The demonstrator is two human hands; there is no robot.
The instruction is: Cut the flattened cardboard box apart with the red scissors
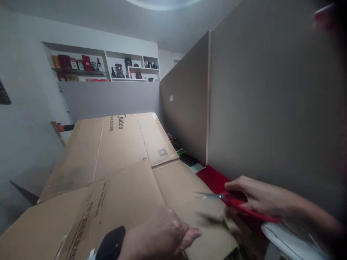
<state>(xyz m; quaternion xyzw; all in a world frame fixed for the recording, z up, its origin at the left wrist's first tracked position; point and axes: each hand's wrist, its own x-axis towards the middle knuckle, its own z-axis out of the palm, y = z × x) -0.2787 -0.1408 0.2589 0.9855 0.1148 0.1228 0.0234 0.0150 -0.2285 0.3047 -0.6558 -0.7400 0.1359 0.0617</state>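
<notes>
A large brown cardboard sheet [121, 195] from an unfolded box, creased and printed, spreads out in front of me. My right hand [257, 196] grips red-handled scissors [238, 204] over its right edge. The scissor blades are slightly apart and point left, above the board, casting a shadow on it. My left hand [162, 233] is at the near part of the cardboard, fingers curled and thumb pointing right. What those fingers hold, if anything, is hidden. A dark smartwatch [111, 243] sits on the left wrist.
Grey panels [271, 101] stand along the right side and behind the cardboard. A red surface [214, 180] shows beside the board, and a white object [284, 234] is under my right forearm. Shelves [105, 66] with bottles, boxes and vases are in the back wall.
</notes>
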